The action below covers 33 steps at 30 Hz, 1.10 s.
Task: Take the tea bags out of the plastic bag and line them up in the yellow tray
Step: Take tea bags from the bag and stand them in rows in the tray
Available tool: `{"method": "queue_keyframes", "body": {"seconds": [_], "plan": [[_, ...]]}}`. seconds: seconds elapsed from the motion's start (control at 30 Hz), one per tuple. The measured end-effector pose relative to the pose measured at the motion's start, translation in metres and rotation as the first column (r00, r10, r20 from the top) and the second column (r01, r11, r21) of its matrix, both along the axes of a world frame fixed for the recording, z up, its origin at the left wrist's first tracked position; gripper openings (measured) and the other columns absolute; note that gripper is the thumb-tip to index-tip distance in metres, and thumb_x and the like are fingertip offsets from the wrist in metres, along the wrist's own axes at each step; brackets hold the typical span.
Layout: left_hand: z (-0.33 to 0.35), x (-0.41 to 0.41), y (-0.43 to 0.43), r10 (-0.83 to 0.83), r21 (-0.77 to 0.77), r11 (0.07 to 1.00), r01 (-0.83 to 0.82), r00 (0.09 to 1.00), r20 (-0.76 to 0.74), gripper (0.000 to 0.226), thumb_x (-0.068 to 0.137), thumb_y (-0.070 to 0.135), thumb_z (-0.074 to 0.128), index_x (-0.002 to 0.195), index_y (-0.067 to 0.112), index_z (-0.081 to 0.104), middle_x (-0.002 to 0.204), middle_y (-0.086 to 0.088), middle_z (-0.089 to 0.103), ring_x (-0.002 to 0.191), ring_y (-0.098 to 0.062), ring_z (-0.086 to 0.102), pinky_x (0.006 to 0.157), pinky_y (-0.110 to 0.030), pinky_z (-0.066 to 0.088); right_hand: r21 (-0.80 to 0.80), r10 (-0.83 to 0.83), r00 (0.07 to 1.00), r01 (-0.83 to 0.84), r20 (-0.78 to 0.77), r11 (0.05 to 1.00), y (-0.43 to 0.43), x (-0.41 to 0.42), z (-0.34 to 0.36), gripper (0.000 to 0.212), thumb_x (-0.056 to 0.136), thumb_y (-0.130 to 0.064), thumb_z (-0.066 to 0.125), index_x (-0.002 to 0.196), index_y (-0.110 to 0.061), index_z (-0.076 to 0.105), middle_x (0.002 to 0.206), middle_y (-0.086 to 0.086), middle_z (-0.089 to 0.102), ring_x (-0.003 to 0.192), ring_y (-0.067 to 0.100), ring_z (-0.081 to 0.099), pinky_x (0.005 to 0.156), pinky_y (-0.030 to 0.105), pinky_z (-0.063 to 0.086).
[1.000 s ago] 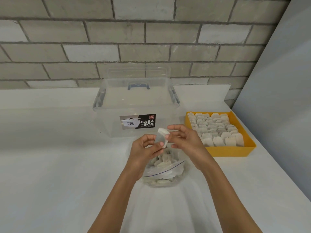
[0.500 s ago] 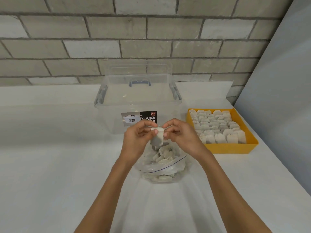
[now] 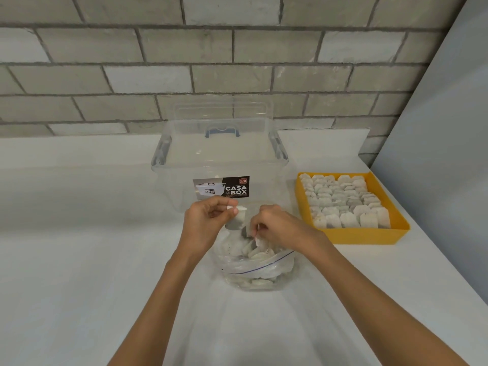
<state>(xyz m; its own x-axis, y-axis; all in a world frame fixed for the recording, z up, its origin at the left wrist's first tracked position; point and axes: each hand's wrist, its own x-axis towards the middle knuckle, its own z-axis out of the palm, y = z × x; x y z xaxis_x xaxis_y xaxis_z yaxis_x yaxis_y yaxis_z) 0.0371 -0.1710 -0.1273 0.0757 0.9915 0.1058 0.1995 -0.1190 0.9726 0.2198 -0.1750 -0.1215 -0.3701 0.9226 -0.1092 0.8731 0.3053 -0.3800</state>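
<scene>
Head camera, looking down at your two bare forearms over a white counter [image 3: 79,260].

Your left hand [image 3: 203,223] pinches a tea bag [image 3: 239,219] by its top edge between thumb and forefinger. The tea bag hangs upright just above the open mouth of the plastic bag [image 3: 253,272].

Your right hand [image 3: 280,225] is beside it, fingers curled downward, with the fingertips pinching a second tea bag [image 3: 260,243] at the mouth of the plastic bag. How much of that one is free of the bag cannot be told.

The plastic bag lies on the counter between your wrists, with a heap of loose tea bags inside.

To your right, near the counter's edge, sits the yellow tray [image 3: 353,237], packed with rows of tea bags [image 3: 340,199] standing on edge.

Behind your hands stands a clear lidded storage box [image 3: 219,159] with a dark label, in front of a grey brick wall [image 3: 184,62].
</scene>
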Motion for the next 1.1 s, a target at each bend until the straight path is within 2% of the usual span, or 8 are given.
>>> {"method": "queue_keyframes", "body": {"seconds": [0.17, 0.3, 0.47, 0.57, 0.67, 0.8, 1.0, 1.1], "plan": [[-0.002, 0.001, 0.0, 0.006, -0.016, 1.0, -0.006, 1.0, 0.003, 0.012, 0.081, 0.013, 0.074, 0.085, 0.023, 0.074, 0.085, -0.005, 0.073, 0.077, -0.008, 0.064, 0.071, -0.011, 0.05, -0.081, -0.135, 0.951, 0.117, -0.279, 0.99, -0.002, 0.012, 0.022, 0.021, 0.08, 0.0, 0.056, 0.078, -0.016, 0.07, 0.067, 0.005, 0.069, 0.065, 0.014, 0.068, 0.066, 0.02, 0.054], [0.002, 0.002, 0.004, -0.008, -0.001, 1.0, 0.008, 0.999, -0.051, 0.009, 0.083, 0.014, 0.072, 0.089, 0.022, 0.073, 0.086, 0.0, 0.072, 0.075, -0.002, 0.063, 0.069, -0.007, 0.048, -0.146, -0.191, 0.852, 0.136, -0.487, 0.98, -0.007, 0.02, 0.04, 0.005, 0.074, -0.007, 0.073, 0.074, -0.012, 0.072, 0.068, 0.007, 0.072, 0.064, 0.012, 0.069, 0.068, 0.019, 0.055], [0.012, 0.008, 0.012, -0.091, 0.052, 0.994, 0.1, 0.983, -0.161, 0.018, 0.083, 0.012, 0.072, 0.092, 0.028, 0.071, 0.089, 0.008, 0.07, 0.08, -0.004, 0.063, 0.072, -0.006, 0.047, -0.034, -0.112, 0.918, 0.107, -0.38, 0.994, -0.006, 0.033, 0.056, 0.018, 0.071, -0.001, 0.075, 0.077, -0.018, 0.071, 0.075, 0.001, 0.071, 0.062, 0.001, 0.058, 0.065, 0.015, 0.05], [0.02, 0.015, 0.019, -0.172, 0.035, 0.982, 0.184, 0.961, -0.218, 0.021, 0.08, 0.019, 0.075, 0.098, 0.03, 0.071, 0.098, 0.005, 0.07, 0.091, -0.008, 0.065, 0.084, -0.016, 0.051, 0.007, -0.086, 0.945, 0.093, -0.316, 0.996, -0.006, 0.041, 0.068, 0.029, 0.074, -0.001, 0.07, 0.087, -0.026, 0.064, 0.078, -0.005, 0.069, 0.065, 0.004, 0.059, 0.069, 0.023, 0.05], [0.032, 0.028, 0.022, -0.299, 0.012, 0.951, 0.31, 0.925, -0.236, 0.031, 0.074, 0.029, 0.08, 0.103, 0.031, 0.071, 0.103, 0.006, 0.07, 0.097, -0.006, 0.065, 0.091, -0.025, 0.052, 0.033, -0.073, 0.945, 0.088, -0.32, 0.996, -0.007, 0.049, 0.085, 0.026, 0.076, -0.001, 0.068, 0.091, -0.023, 0.065, 0.08, -0.006, 0.07, 0.07, 0.0, 0.06, 0.073, 0.018, 0.05], [0.045, 0.056, 0.018, -0.453, 0.006, 0.889, 0.459, 0.88, -0.14, 0.032, 0.077, 0.04, 0.076, 0.104, 0.022, 0.073, 0.098, 0.004, 0.074, 0.092, -0.012, 0.069, 0.092, -0.032, 0.052, 0.093, -0.083, 0.948, 0.116, -0.308, 0.989, -0.011, 0.063, 0.107, 0.026, 0.076, -0.002, 0.067, 0.086, -0.026, 0.071, 0.079, -0.007, 0.07, 0.072, -0.003, 0.061, 0.07, 0.01, 0.048], [0.038, 0.099, 0.026, -0.477, 0.033, 0.878, 0.478, 0.878, -0.046, 0.02, 0.082, 0.024, 0.074, 0.082, 0.005, 0.071, 0.074, -0.022, 0.065, 0.069, -0.019, 0.053, 0.071, -0.036, 0.043, 0.117, -0.137, 0.909, 0.197, -0.395, 0.973, -0.015, 0.091, 0.118, 0.016, 0.078, -0.011, 0.075, 0.09, -0.022, 0.074, 0.078, -0.007, 0.072, 0.076, -0.001, 0.066, 0.073, 0.01, 0.049], [0.035, 0.121, 0.024, -0.48, -0.017, 0.875, 0.484, 0.871, 0.101, 0.026, 0.084, 0.017, 0.071, 0.081, -0.008, 0.065, 0.072, -0.015, 0.054, 0.072, -0.019, 0.047, 0.072, -0.032, 0.04, 0.153, -0.191, 0.924, 0.252, -0.33, 0.956, -0.017, 0.109, 0.116, 0.011, 0.078, -0.015, 0.076, 0.087, -0.023, 0.075, 0.073, -0.013, 0.07, 0.07, -0.006, 0.063, 0.066, 0.004, 0.043]]}}
